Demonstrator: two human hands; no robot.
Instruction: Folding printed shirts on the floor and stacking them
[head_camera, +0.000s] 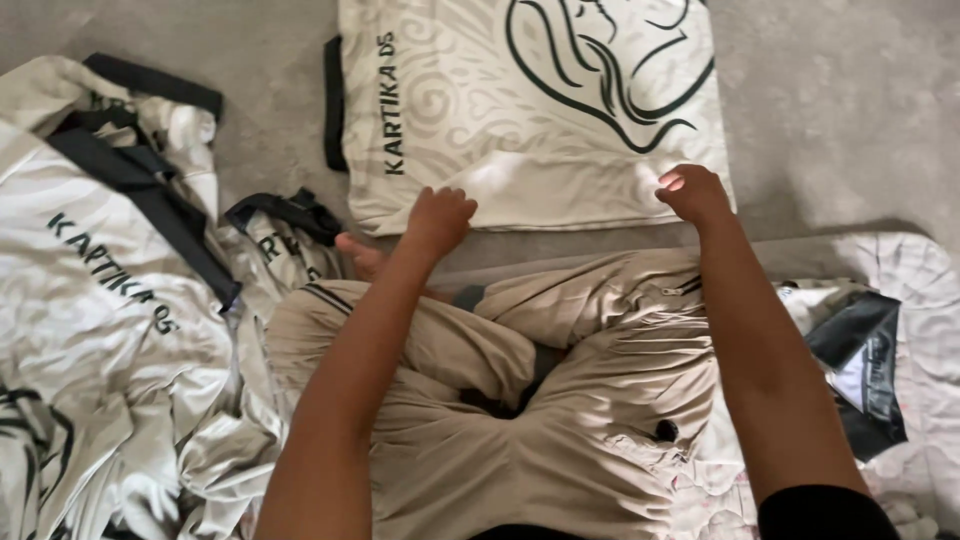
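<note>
A folded cream shirt (530, 110) with dark swirl artwork and dark side lettering lies flat on the grey carpet in front of me. My left hand (438, 218) rests with curled fingers on its near left edge. At the near right corner of the same shirt, my right hand (692, 192) presses down, fingers bent. I sit cross-legged in beige trousers (560, 400), and one bare foot (360, 255) shows beside my left wrist.
A loose heap of matching cream shirts with dark trim (110, 290) fills the left side. A pale patterned sheet (920, 320) and a dark plastic bag (865, 360) lie at the right. Grey carpet (840, 110) surrounds the folded shirt.
</note>
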